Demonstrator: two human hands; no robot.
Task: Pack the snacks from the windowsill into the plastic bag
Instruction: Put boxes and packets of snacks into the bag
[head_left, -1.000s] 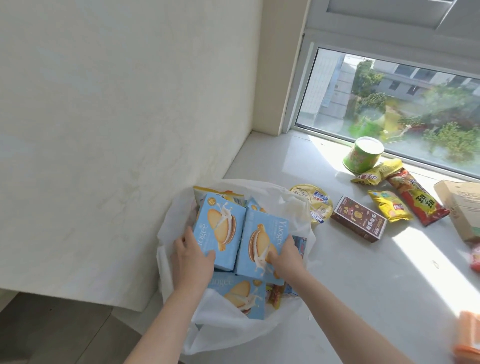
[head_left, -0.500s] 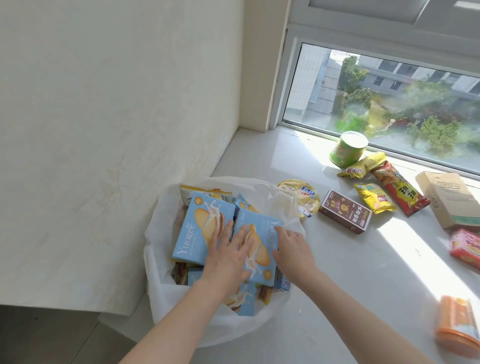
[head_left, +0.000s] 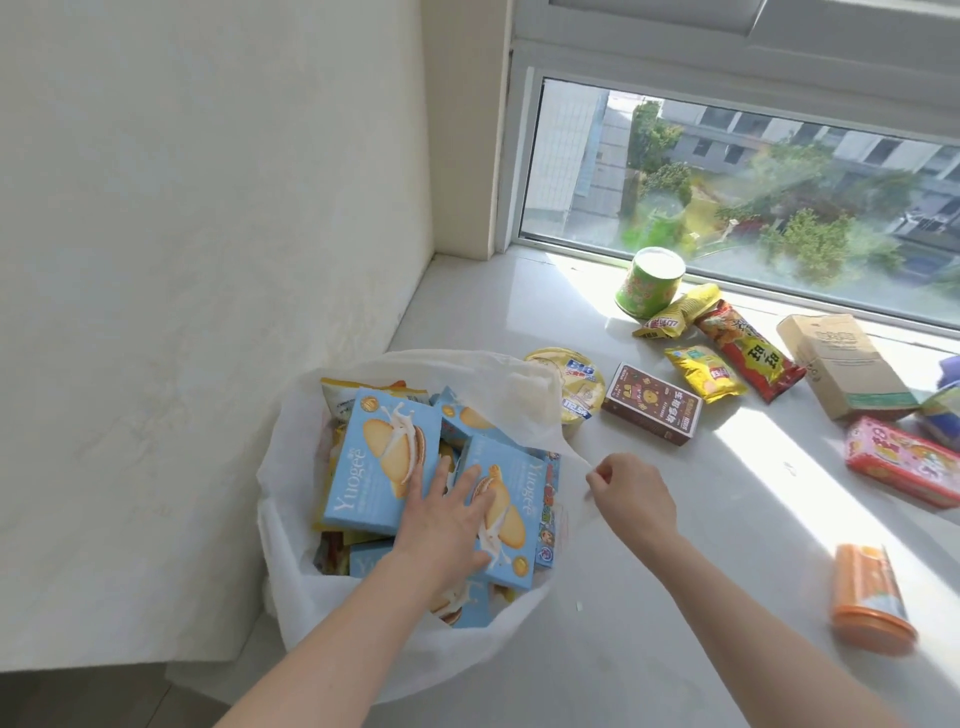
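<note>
Pressing flat with straight, spread fingers, the left hand (head_left: 447, 514) lies across two blue biscuit boxes (head_left: 382, 462) at the top of the white plastic bag (head_left: 291, 525). It curls round nothing. The open palm looks meant to bed the boxes down among the packets beneath them, so that the pile sits lower and leaves room.

The right hand (head_left: 631, 493) is just to the right of the bag. Its fingers are curled in, and thumb and forefinger appear to pinch the thin rim, which runs taut up to them. Holding the rim there probably keeps the mouth open and steadies the soft bag against the push of the other hand.

The bag sits on the windowsill (head_left: 649, 582) under and to the left of both hands, close to the wall. Its near side reaches the sill's front edge, so a hard push could tip it towards the floor.

Many snacks are not yet packed:
- A yellow tub (head_left: 576, 384) lies beyond the right hand, touching the bag's far rim.
- A brown box (head_left: 652, 410) lies just beside the tub.
- A yellow packet (head_left: 701, 371) and a red packet (head_left: 748, 353) lie farther out.
- A green cup (head_left: 649, 283) stands near the window glass.
- A pink box (head_left: 904, 460) lies well off to the right of the right hand.
- An orange tub (head_left: 870, 597) lies on its side, also to the right but nearer the person.

The job looks roughly half done. The yellow tub is the shortest reach for the right hand once it lets go of the rim.
</note>
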